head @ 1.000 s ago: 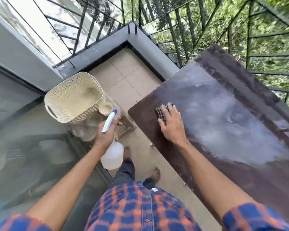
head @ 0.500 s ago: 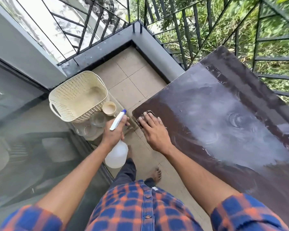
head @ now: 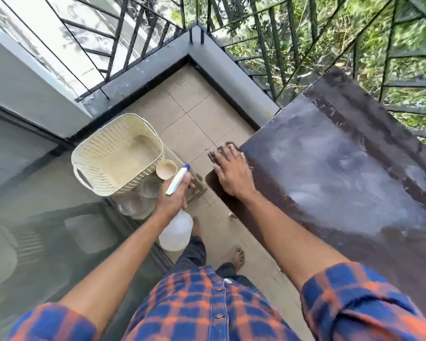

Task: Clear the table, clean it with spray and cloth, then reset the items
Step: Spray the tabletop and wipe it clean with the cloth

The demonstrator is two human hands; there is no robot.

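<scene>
1. The right hand [head: 233,174] lies flat with straight fingers, pressing a dark checked cloth [head: 223,149] onto the left edge of the dark brown table [head: 330,173]. The cloth shows only past the fingertips.
2. The left hand [head: 171,199] is curled round the neck of a white spray bottle [head: 176,233], held off the table above the tiled floor.
3. Just beside the bottle sit a cream basket [head: 113,153], a small cup [head: 166,169] and glass bowls [head: 145,193].
4. Pale smears streak the tabletop.
</scene>
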